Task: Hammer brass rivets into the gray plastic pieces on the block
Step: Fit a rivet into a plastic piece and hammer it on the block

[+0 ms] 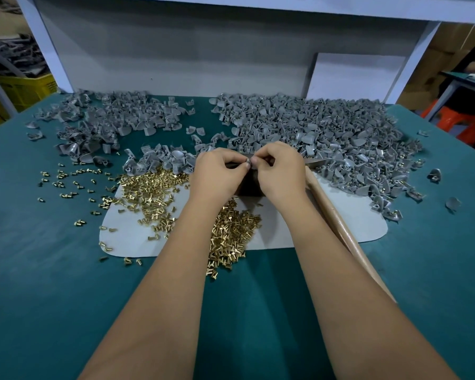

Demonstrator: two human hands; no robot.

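Observation:
My left hand point(218, 174) and my right hand point(279, 171) meet fingertip to fingertip over a dark block point(248, 185), which is mostly hidden beneath them. Between the fingertips both hands pinch a small gray plastic piece point(249, 161); whether a rivet is in it I cannot tell. A heap of brass rivets point(148, 193) lies on a pale gray mat point(137, 239) to the left and under my left forearm. A wooden hammer handle point(337, 223) lies along the right of my right forearm, its head hidden behind the hand.
A large pile of gray plastic pieces point(327, 138) fills the back right of the green table point(39, 270); another pile point(107, 122) sits back left. Loose rivets point(63, 185) scatter left of the mat. A white panel point(176, 58) closes off the back.

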